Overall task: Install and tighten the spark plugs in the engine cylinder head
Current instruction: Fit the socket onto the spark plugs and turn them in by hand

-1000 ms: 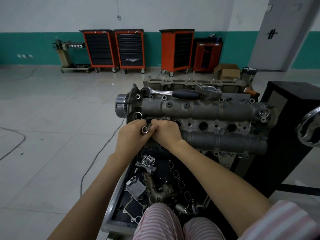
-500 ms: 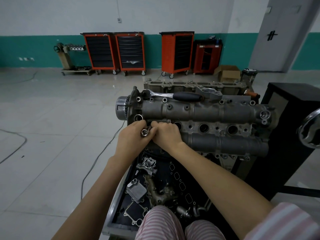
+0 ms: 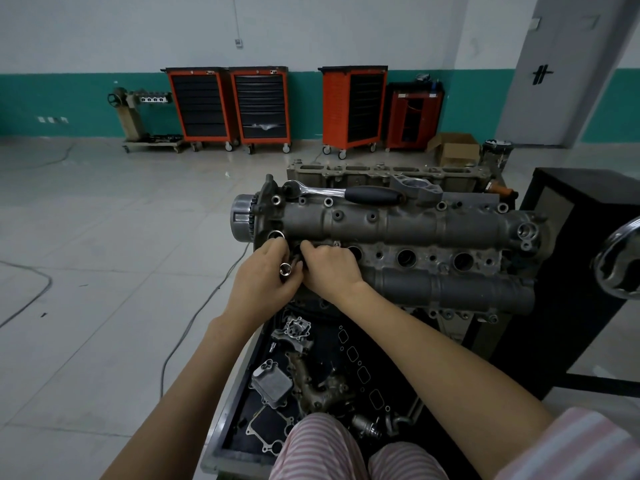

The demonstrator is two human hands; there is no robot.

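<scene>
No readable brand or text anywhere; only a black double-bar mark on the grey door at upper right; grey cylinder head sits on a stand in the middle of the view, with open spark plug wells in a row along its middle; left hand has its fingers curled round a chrome socket, open end facing the camera, right at the leftmost well; right hand touches the left hand, fingers curled down at the same well, what they pinch is hidden, cannot tell; no spark plug itself is visible; ratchet wrench with black handle lies on top of the head's far edge, untouched; second bare engine casting just behind; black parts tray below holds gaskets, an oil cooler and small castings; pale tiled floor with cables across it; white wall with teal band; three orange tool carts against it, an open cardboard box near the door.
</scene>
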